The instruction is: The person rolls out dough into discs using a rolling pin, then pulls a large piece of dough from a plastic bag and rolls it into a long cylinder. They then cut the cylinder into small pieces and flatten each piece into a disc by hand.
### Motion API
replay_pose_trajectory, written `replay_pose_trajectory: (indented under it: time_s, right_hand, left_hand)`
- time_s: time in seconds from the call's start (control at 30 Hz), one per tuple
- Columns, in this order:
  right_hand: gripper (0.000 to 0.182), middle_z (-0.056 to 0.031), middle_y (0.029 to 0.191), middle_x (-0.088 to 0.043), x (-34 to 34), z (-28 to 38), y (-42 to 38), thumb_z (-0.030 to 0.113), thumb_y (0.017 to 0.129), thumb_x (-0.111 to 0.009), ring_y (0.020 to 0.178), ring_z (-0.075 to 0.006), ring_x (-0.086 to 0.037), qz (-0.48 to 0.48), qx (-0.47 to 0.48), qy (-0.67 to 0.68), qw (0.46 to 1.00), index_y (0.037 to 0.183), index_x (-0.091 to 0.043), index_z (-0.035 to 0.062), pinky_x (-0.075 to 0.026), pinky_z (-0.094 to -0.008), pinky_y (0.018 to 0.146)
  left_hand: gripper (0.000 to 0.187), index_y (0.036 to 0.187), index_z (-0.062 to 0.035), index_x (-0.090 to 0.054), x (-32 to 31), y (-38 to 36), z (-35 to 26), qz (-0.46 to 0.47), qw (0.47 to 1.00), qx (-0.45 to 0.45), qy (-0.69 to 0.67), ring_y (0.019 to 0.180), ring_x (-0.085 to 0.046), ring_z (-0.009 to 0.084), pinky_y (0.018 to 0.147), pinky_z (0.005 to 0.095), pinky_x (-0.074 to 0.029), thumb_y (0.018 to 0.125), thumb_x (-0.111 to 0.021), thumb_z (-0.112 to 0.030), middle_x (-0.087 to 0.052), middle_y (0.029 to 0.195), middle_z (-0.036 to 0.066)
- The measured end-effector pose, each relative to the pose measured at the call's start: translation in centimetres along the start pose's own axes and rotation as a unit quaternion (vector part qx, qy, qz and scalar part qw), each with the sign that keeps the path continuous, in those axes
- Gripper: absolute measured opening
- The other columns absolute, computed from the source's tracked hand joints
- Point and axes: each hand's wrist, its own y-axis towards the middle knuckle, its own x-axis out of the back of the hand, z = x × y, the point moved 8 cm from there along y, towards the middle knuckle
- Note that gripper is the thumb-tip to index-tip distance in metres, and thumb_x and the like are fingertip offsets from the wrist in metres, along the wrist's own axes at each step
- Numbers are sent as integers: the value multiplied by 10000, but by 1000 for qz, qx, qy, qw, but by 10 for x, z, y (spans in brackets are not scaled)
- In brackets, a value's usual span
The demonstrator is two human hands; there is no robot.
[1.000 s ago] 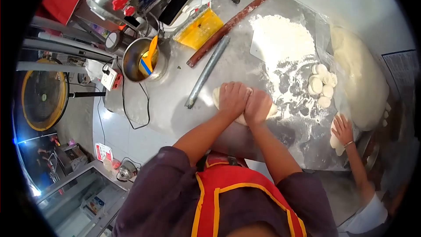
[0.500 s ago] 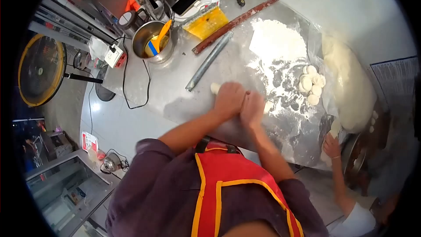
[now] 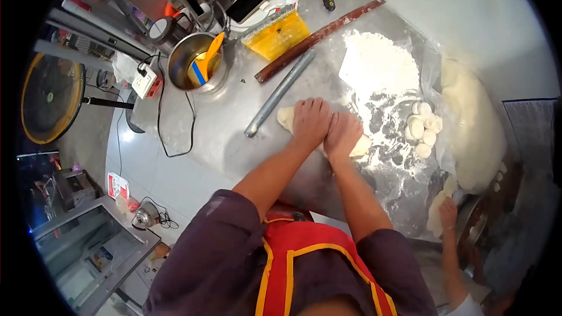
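Observation:
Side by side, my left hand and my right hand press down on a roll of dough on the metal worktop. Their fingers are curled over it, and the two hands touch at the thumbs. One end of the dough sticks out left of my left hand, the other right of my right hand; its middle is hidden. A grey metal rod lies just beyond my left hand. White flour is spread to the right, with several small dough pieces at its edge.
A long dark-red rolling pin, a yellow scraper and a metal pot with an orange-handled brush are farther back. A big dough mass lies right. Another person's hand holds dough at the worktop's right edge.
My hands have rolled forward, away from my body, and more dough shows at both ends. The camera view has shifted slightly. The other person's hand has moved a little lower in view.

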Motion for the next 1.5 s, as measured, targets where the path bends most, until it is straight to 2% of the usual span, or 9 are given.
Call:
replay_pose_trajectory:
  time_s: [0.2, 0.37, 0.47, 0.63, 0.97, 1.03, 1.17, 1.27, 1.5]
  right_hand:
    - [329, -234, 853, -601, 12, -25, -18, 269, 977, -434, 857, -408, -555, 41, -94, 307, 946, 866, -610, 13, -415, -496, 809]
    - [210, -234, 945, -626, 5, 8, -93, 177, 923, -486, 893, -419, -565, 152, -86, 96, 980, 878, -601, 7, -409, -519, 746]
    - [158, -176, 888, -628, 30, 31, -120, 174, 893, -555, 772, -399, -570, -234, 121, 92, 960, 970, -614, 48, -445, -476, 706]
    - [170, -156, 989, -591, -10, 4, -55, 210, 942, -516, 915, -357, -541, -8, 16, 57, 998, 996, -573, 59, -393, -479, 832]
    - [306, -155, 1240, -568, 7, -4, 9, 220, 953, -513, 1127, -347, -503, -159, 64, -8, 985, 1186, -569, 31, -351, -506, 968]
    - [296, -176, 1178, -594, 3, -2, -12, 201, 952, -507, 1079, -366, -525, 1, 68, 47, 997, 1172, -578, 16, -363, -508, 954]
    - [317, -199, 1111, -618, 57, 19, -90, 190, 947, -486, 1032, -399, -544, 47, 73, 175, 981, 1177, -579, -8, -370, -511, 967]
    - [412, -202, 1272, -559, 32, 33, -136, 219, 951, -463, 1198, -394, -486, 9, 74, 126, 989, 1295, -517, -1, -305, -546, 1051]
    - [521, -182, 1485, -387, -9, 20, -96, 291, 973, -382, 1379, -353, -337, -3, 99, 63, 993, 1410, -421, 11, -182, -590, 1123]
  left_hand:
    - [130, 889, -108, -594, 0, -10, 2, 97, 995, 13, -24, 925, -564, 276, 815, 462, -423, 865, -565, -233, -592, 945, 89]
    - [179, 943, -84, -585, 44, -97, -21, 24, 993, -102, -45, 944, -566, 266, 856, 407, -436, 842, -561, -230, -580, 939, 84]
    - [178, 931, -90, -575, 49, -108, -18, -76, 988, -126, -41, 945, -556, 257, 881, 409, -421, 830, -573, -237, -569, 927, 73]
    - [159, 880, -106, -586, 25, -47, -8, -19, 999, -42, -11, 956, -541, 238, 899, 406, -393, 846, -574, -261, -566, 916, 63]
    - [117, 865, -101, -593, -5, 13, 0, -40, 999, 29, 1, 996, -551, 280, 885, 427, -405, 841, -559, -210, -603, 983, 86]
    - [116, 869, -100, -592, 4, -13, 0, -116, 993, -23, 1, 1014, -550, 294, 885, 446, -404, 868, -536, -202, -606, 994, 83]
    - [287, 1063, -23, -611, 52, -76, -10, 266, 947, -3, -179, 1150, -533, 330, 1009, 471, -370, 909, -479, -227, -582, 1211, 165]
    - [432, 1246, -8, -560, 57, -132, -18, 37, 986, -97, -130, 1268, -474, 330, 1096, 468, -308, 891, -485, -243, -534, 1332, 178]
    - [549, 1361, -14, -479, 18, -91, -5, 104, 990, -95, 13, 1377, -350, 317, 1131, 504, -239, 897, -483, -308, -428, 1461, 155]
